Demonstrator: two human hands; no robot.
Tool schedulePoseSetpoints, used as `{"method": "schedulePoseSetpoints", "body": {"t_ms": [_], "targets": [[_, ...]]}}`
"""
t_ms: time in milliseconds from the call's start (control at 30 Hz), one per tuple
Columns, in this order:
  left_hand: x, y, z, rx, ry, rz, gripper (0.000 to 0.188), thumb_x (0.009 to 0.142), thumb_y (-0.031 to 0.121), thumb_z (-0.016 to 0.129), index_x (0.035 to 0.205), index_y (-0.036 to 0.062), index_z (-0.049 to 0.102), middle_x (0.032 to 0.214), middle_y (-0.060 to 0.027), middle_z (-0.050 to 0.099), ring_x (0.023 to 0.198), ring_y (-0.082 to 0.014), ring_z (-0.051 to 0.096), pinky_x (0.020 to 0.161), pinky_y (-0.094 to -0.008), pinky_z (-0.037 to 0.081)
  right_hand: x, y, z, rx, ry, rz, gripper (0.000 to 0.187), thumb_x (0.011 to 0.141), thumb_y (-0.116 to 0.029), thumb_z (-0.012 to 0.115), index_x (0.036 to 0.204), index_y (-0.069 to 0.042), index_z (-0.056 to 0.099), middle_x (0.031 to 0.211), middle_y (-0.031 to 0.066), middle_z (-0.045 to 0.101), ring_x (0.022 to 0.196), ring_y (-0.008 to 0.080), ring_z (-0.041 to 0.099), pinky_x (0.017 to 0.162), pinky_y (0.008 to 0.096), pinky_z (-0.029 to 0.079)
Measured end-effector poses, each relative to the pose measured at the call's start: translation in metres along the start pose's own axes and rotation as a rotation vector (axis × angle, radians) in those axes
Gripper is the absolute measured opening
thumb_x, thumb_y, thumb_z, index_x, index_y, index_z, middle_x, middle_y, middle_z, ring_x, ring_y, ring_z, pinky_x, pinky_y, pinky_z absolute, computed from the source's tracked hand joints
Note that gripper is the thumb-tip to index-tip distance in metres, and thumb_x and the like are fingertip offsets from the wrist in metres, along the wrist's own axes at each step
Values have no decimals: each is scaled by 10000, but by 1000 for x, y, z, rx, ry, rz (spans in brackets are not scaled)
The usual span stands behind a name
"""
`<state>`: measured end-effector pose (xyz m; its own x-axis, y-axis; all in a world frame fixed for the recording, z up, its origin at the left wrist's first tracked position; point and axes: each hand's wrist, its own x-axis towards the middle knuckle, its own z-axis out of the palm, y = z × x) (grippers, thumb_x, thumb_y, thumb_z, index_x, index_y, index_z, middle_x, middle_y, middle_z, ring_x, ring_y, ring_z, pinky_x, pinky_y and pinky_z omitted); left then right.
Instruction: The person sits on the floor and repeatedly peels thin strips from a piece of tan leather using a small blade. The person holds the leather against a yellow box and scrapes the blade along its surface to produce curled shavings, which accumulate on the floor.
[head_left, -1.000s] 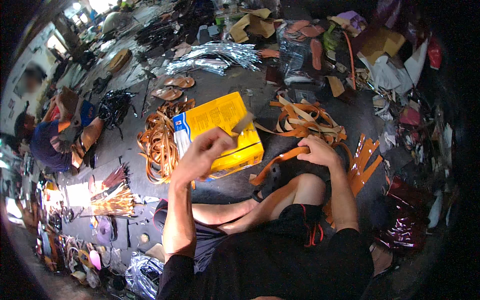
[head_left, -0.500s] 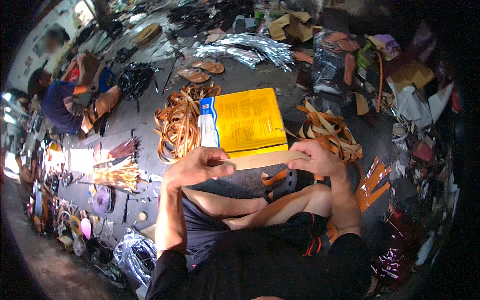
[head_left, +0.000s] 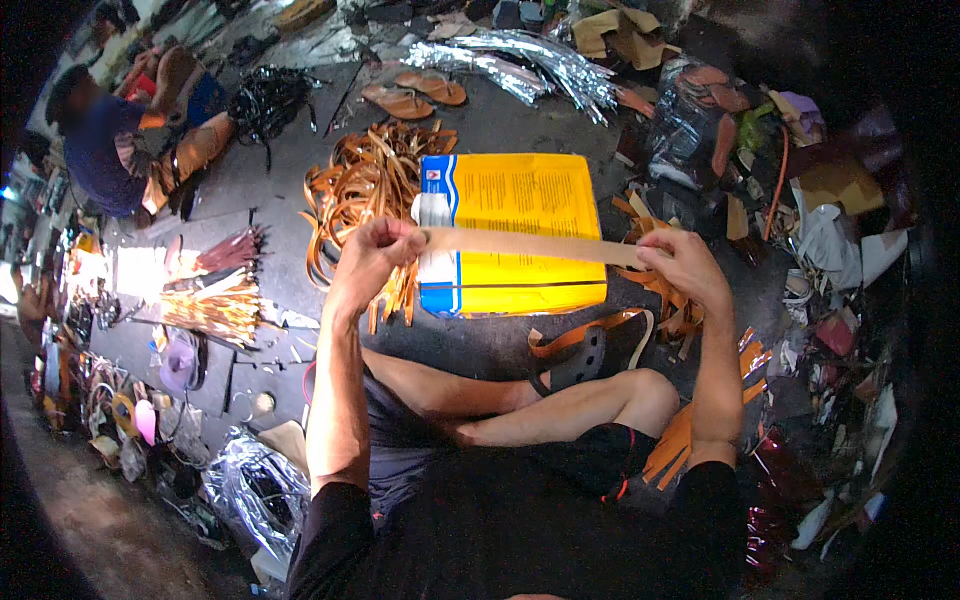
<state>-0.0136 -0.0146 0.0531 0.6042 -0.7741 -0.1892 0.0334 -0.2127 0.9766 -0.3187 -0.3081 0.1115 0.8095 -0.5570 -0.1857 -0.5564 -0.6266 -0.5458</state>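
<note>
A pale strip [head_left: 530, 246] spans the gap between the two hands, nearly flat, dipping slightly toward the right. The left hand [head_left: 378, 255] pinches one end between thumb and fingers; the right hand [head_left: 688, 265] is closed on the other end in the same way. The strip looks light, thin and pliable, firm enough to lie straight under a little tension but likely to sag or curl if one end goes slack. It does not seem fragile; its matt face should give a fair hold, and the ends, pinched flat across the width, look the best places to take it.

Behind and below the strip, between the hands, lies a yellow box [head_left: 512, 200]; whether the strip touches it or hangs above it is hard to tell. Just beyond the left grip is a tangled heap of brown strips [head_left: 365, 180], and next to the right grip a smaller strap pile [head_left: 660, 290], partly covered by that hand. Nearer the body than the grip, a brown strap [head_left: 600, 325] curves around a dark perforated shoe [head_left: 580, 360]. The fingers cover both tips of the strip, its underside is out of sight, and the box hides whatever lies beneath it.
</note>
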Motion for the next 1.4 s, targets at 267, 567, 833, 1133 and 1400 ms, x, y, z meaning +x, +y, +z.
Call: {"method": "schedulePoseSetpoints", "body": {"t_ms": [267, 567, 833, 1133, 1400], "targets": [[7, -41, 16, -121, 255, 80, 186, 904, 163, 683, 1008, 10, 698, 818, 16, 664, 730, -42, 554, 650, -190, 437, 81, -116, 106, 93, 157, -606, 164, 862, -173, 646, 936, -28, 656, 916, 137, 617, 918, 321, 611, 813, 397, 486], [16, -54, 28, -109, 363, 66, 158, 911, 154, 676, 927, -1, 656, 791, 9, 635, 719, -58, 551, 666, -201, 443, 125, -139, 170, 254, 75, -704, 145, 864, -132, 630, 964, -27, 636, 884, 135, 625, 842, 338, 619, 750, 408, 501], [21, -60, 28, -269, 286, 72, 158, 930, 185, 651, 916, 28, 634, 771, 28, 605, 693, -48, 524, 641, -202, 424, 124, -130, 171, 188, 158, -822, 126, 834, -97, 640, 948, -53, 667, 841, 111, 621, 800, 303, 629, 707, 380, 515], [26, -55, 31, -302, 287, -36, 180, 940, 218, 616, 868, 54, 606, 750, 39, 543, 666, -51, 458, 607, -196, 366, 120, -136, 176, -64, 225, -909, 123, 796, -150, 687, 893, -83, 654, 871, 76, 597, 846, 271, 586, 755, 385, 470], [12, -60, 35, -401, 321, 6, 209, 928, 216, 656, 960, 10, 665, 810, 15, 637, 716, -54, 546, 675, -199, 440, 117, -139, 180, 57, 318, -820, 151, 780, -191, 725, 846, -69, 666, 853, 66, 589, 833, 279, 571, 756, 404, 447]]}}
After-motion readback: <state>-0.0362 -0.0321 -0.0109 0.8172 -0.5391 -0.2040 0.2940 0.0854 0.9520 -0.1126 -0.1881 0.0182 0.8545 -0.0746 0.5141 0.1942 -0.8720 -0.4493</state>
